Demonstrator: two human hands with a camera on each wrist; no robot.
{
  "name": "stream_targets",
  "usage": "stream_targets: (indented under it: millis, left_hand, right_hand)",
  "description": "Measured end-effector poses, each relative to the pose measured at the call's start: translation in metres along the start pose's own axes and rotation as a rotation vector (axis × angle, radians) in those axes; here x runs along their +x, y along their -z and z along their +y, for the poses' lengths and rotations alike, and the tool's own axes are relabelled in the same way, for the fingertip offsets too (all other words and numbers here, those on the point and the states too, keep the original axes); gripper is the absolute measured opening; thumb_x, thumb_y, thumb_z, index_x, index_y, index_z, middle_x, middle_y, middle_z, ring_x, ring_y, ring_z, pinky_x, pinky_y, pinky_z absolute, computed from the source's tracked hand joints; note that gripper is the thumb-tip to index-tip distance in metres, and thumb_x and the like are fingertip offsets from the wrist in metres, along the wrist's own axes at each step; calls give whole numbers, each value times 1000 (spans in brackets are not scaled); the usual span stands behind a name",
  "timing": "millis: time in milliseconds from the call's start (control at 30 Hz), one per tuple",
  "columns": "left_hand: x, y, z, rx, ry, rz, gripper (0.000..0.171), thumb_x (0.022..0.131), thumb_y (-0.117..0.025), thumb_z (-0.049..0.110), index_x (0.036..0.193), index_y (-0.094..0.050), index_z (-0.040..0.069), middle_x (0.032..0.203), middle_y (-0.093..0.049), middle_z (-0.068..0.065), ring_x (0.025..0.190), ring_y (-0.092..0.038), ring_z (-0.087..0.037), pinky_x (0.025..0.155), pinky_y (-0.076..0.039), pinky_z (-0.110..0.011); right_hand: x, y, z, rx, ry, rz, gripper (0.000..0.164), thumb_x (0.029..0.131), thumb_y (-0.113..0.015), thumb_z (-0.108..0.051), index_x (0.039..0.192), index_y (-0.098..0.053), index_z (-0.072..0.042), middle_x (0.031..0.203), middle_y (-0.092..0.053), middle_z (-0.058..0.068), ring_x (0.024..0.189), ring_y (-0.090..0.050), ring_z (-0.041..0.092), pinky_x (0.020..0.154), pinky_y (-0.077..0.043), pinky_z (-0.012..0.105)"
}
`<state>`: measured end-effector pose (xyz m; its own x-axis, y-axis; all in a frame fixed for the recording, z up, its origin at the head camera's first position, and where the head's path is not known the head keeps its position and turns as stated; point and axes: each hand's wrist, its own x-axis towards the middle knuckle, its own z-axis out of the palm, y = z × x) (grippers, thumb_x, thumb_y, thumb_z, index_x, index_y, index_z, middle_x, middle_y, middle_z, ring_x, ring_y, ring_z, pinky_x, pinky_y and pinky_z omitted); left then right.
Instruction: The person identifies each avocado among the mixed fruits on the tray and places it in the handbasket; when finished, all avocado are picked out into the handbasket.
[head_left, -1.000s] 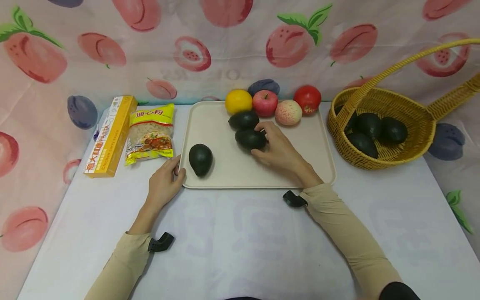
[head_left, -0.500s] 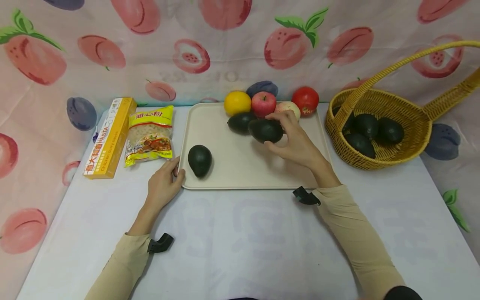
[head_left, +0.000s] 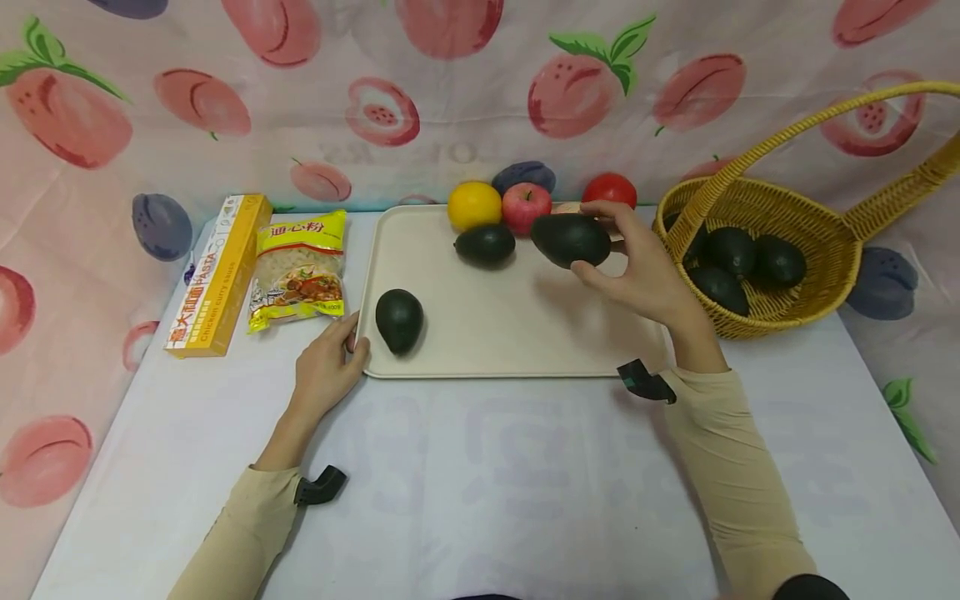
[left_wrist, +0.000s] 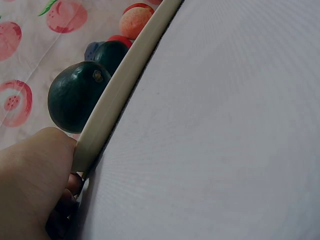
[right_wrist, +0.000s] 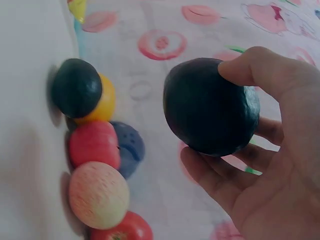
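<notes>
My right hand (head_left: 645,271) holds a dark green avocado (head_left: 570,240) above the right part of the cream tray (head_left: 480,350). In the right wrist view, thumb and fingers grip that avocado (right_wrist: 210,107) from its sides. My left hand (head_left: 327,367) grips the tray's left rim near the front corner. The left wrist view shows the thumb on the rim (left_wrist: 107,107) and the fingers curled below it. One avocado (head_left: 399,321) lies on the tray close to the left hand, another (head_left: 485,246) near the back. A peach (right_wrist: 98,195) is mostly hidden behind the right hand in the head view.
A lemon (head_left: 475,206), an apple (head_left: 527,208) and a tomato (head_left: 610,190) line the tray's back edge. The wicker basket (head_left: 825,304) at right has a tall handle and several avocados (head_left: 731,252) inside. At left lie a pasta box (head_left: 217,279) and a macaroni bag (head_left: 298,271).
My right hand has lifted an avocado from beside the one at the tray's back and carried it right, toward the basket. My left hand has stayed at the tray's rim.
</notes>
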<state>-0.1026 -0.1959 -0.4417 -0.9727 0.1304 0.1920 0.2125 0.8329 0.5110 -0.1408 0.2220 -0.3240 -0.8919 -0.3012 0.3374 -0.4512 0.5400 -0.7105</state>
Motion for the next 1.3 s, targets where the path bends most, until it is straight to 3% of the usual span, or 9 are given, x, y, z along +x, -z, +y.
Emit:
stream_targets:
  millis: [300, 467, 733, 933, 1067, 1300]
  left_hand:
    - [0, 0, 0, 3, 1, 1, 43, 90, -54, 23, 130, -56, 5, 76, -48, -1, 57, -35, -14, 49, -24, -28]
    - [0, 0, 0, 13, 5, 7, 44, 90, -54, 22, 129, -56, 3, 77, -49, -3, 57, -35, -14, 49, -25, -29]
    - [0, 1, 1, 20, 12, 10, 44, 89, -55, 21, 129, -56, 3, 76, -49, -2, 57, -35, -13, 48, -25, -28]
    - [0, 2, 2, 17, 12, 2, 44, 90, -54, 22, 130, -55, 3, 76, -49, -2, 57, -35, -14, 48, -25, -28]
    - [0, 1, 2, 19, 9, 2, 44, 90, -54, 22, 129, -55, 3, 76, -48, -2, 57, -36, -13, 48, -25, -28]
    - [0, 1, 1, 18, 1, 9, 44, 90, -54, 21, 129, -56, 2, 76, -48, -2, 57, -35, -13, 48, -25, -28]
  right_hand:
    - [-9, 25, -1, -30, -39, 23, 68, 76, -75, -5, 137, -47, -16, 129, -51, 2, 110, -44, 3, 86, -39, 15]
    - [-15, 38, -4, -13, -33, 47, 65, 76, -72, 2, 135, -48, -7, 128, -51, 8, 105, -46, 5, 88, -39, 11]
    - [-23, 58, 16, -4, -64, 106, 65, 75, -72, 3, 135, -50, -11, 125, -52, -1, 106, -48, 7, 88, -39, 12]
    - [-27, 70, 21, 2, -25, 131, 66, 74, -71, 4, 135, -49, -9, 125, -53, -2, 106, -52, 6, 89, -40, 10]
    - [-32, 79, 22, 55, 22, 165, 66, 74, -69, 8, 135, -48, -3, 128, -54, -1, 108, -54, 8, 90, -43, 11]
    - [-39, 90, 27, 293, 87, 229, 62, 74, -65, 11, 133, -48, 5, 127, -54, 11, 108, -58, 15, 89, -46, 13]
